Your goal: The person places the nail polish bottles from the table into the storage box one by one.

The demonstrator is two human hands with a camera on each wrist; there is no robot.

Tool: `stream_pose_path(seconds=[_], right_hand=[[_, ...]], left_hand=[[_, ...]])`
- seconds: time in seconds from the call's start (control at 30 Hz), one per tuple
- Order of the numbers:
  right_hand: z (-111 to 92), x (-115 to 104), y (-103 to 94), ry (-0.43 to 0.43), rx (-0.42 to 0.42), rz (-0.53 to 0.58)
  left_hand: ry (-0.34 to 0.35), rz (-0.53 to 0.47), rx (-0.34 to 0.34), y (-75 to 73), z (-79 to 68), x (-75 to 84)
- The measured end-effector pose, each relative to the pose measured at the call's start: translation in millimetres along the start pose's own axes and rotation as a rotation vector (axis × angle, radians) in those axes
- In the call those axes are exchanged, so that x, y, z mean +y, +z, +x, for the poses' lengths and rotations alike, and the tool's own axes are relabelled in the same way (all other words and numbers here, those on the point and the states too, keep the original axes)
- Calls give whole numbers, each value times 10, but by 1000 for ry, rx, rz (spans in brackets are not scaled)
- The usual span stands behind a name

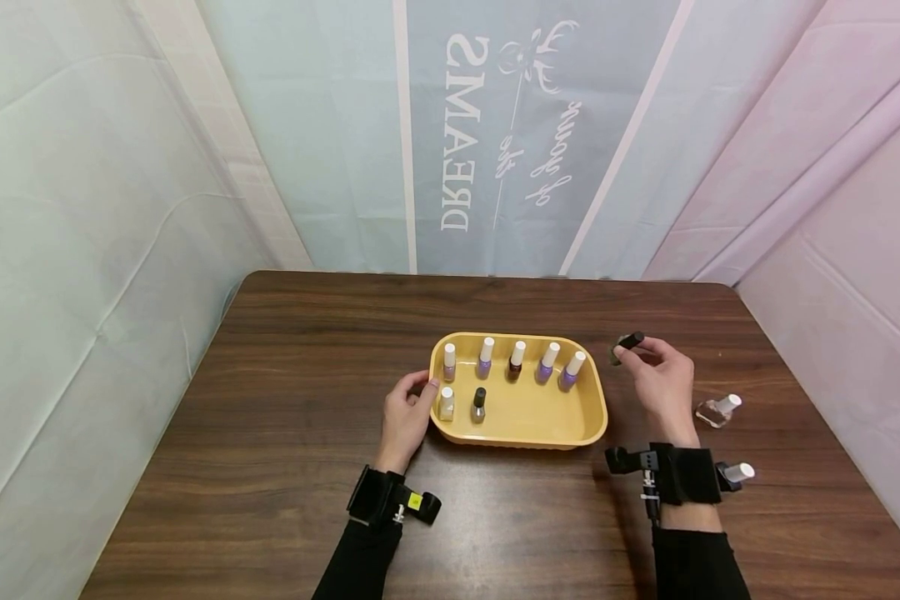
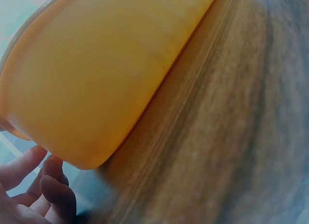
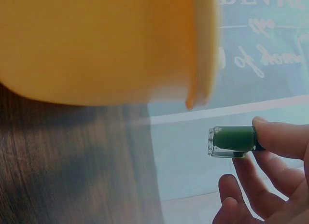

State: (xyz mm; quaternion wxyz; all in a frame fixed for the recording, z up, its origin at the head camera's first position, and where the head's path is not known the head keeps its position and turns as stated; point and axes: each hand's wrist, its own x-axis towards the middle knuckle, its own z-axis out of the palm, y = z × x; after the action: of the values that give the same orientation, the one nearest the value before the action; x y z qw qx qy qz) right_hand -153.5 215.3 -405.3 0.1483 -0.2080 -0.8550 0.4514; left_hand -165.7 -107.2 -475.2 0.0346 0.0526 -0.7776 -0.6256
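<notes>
My right hand [image 1: 662, 379] pinches a green nail polish bottle [image 3: 234, 138] by its black cap [image 1: 632, 340], just off the right end of a yellow tray [image 1: 547, 421]. The bottle lies nearly sideways between thumb and fingers in the right wrist view. At the tray's left end, my left hand [image 1: 405, 417] grips the rim, thumb on top and fingers outside. Inside stand several nail polish bottles: a back row with white caps, among them a dark one [image 1: 516, 365] and a purple one [image 1: 544, 368]. In front are a white-capped bottle [image 1: 446, 407] and a black-capped one [image 1: 478, 408].
Right of my right hand, a white-capped bottle [image 1: 714, 412] rests tilted on the brown wooden table [image 1: 292, 400]. Another white-capped bottle [image 1: 738, 472] is partly hidden behind the right wrist strap. Fabric curtains [image 1: 345, 150] hang behind and beside the table.
</notes>
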Motion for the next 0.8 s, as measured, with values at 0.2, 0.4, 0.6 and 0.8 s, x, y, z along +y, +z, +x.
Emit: stream_pose_path(seconds=[0.2,0.4,0.6,0.8], right_hand=[[-65,-51,-20,-42,-35,-7],[-122,-80,-31,-65,-68,-30],[-174,-105,-30,-74,-81,-50],[-241,-115,-29,-73,-115,0]], left_hand=[[16,10,-6,-65,-142,330],[34,14,-4,-80,-180,397],[-4,20,3,-40,-103,250],[-6,12,4,2,-6,7]])
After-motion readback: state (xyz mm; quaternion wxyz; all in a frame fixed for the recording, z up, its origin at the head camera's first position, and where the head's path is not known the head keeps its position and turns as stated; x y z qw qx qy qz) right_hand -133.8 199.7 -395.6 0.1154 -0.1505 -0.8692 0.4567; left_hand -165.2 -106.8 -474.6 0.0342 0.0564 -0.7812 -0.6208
